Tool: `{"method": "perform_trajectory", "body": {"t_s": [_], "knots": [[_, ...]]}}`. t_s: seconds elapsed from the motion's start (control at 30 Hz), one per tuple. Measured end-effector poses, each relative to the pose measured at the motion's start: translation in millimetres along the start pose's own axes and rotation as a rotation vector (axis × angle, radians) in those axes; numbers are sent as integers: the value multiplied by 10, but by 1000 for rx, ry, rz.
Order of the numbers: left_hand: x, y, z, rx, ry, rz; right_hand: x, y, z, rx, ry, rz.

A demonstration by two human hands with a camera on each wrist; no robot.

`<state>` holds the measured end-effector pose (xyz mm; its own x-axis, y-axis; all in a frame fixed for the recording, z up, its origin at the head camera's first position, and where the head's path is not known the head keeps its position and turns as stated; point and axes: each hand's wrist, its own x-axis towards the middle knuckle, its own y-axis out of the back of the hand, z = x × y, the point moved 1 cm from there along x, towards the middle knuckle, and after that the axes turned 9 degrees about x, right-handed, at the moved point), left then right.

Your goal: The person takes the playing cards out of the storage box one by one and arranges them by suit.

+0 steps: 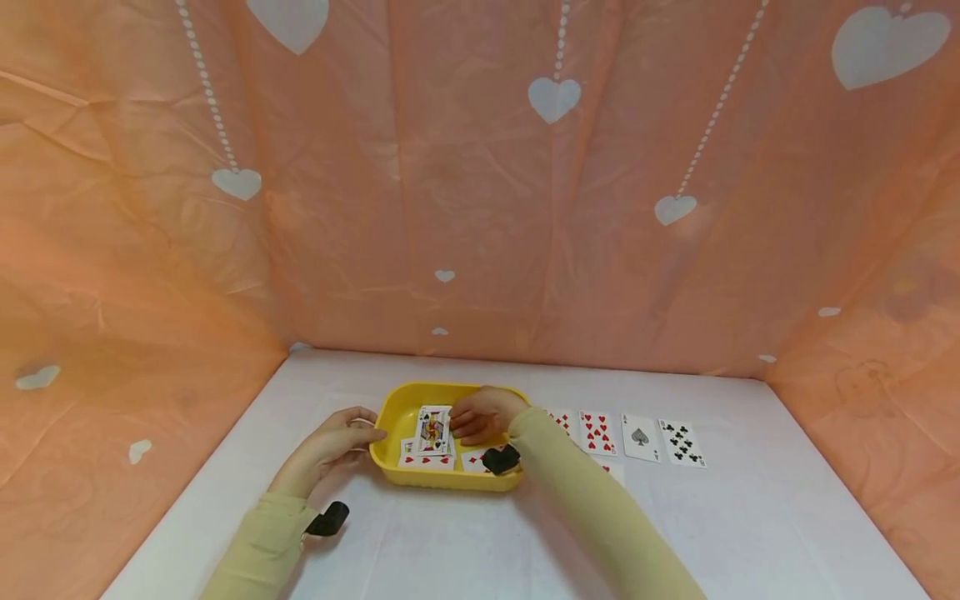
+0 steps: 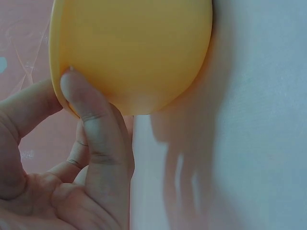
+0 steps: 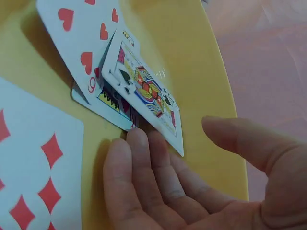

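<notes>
My left hand (image 1: 326,450) pinches the left end of a yellow plastic tray (image 1: 442,479), its thumb (image 2: 88,98) against the wall by the rim. Inside the tray is my right hand (image 1: 480,414), fingers together and thumb held apart. Its fingertips (image 3: 139,143) are right at the lower edge of a face playing card (image 3: 148,91) of spades, which leans tilted. Beneath that card lie a six of hearts (image 3: 74,38) and another face card, partly covered. A diamonds card (image 3: 38,182) lies separately in the tray, partly hidden by the right wrist in the head view.
Right of the tray, a row on the white table holds a diamonds card (image 1: 559,421), a hearts card (image 1: 597,433), an ace of spades (image 1: 640,437) and a clubs card (image 1: 681,442). The right sleeve partly covers another hearts card (image 1: 613,471). Orange cloth (image 1: 480,250) encloses the table.
</notes>
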<state>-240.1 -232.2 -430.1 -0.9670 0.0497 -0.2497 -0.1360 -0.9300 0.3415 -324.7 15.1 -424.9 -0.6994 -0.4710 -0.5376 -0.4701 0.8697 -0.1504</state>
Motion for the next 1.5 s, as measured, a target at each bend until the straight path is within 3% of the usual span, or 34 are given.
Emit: {"method": "perform_trajectory", "body": {"t_s": [0.33, 0.47, 0.63, 0.83, 1.1, 1.33, 1.5], "knots": [[20, -9, -12, -9, -10, -6, 24, -71, -23, 15, -2, 7], [20, -3, -4, -22, -12, -17, -23, -65, -50, -63, 24, 29], [12, 25, 3, -13, -19, 2, -66, -70, -98, -159, 46, -6], [-4, 14, -1, -14, -12, -14, -40, -108, -121, -50, 30, 29], [-1, 14, -2, -19, -4, -8, 25, -216, -121, 79, -17, -91], [-5, 15, -15, -40, -18, -37, 96, -293, -69, 85, -63, -172], [-5, 9, -20, -27, -9, -21, 133, -332, -36, 87, -65, -190]]}}
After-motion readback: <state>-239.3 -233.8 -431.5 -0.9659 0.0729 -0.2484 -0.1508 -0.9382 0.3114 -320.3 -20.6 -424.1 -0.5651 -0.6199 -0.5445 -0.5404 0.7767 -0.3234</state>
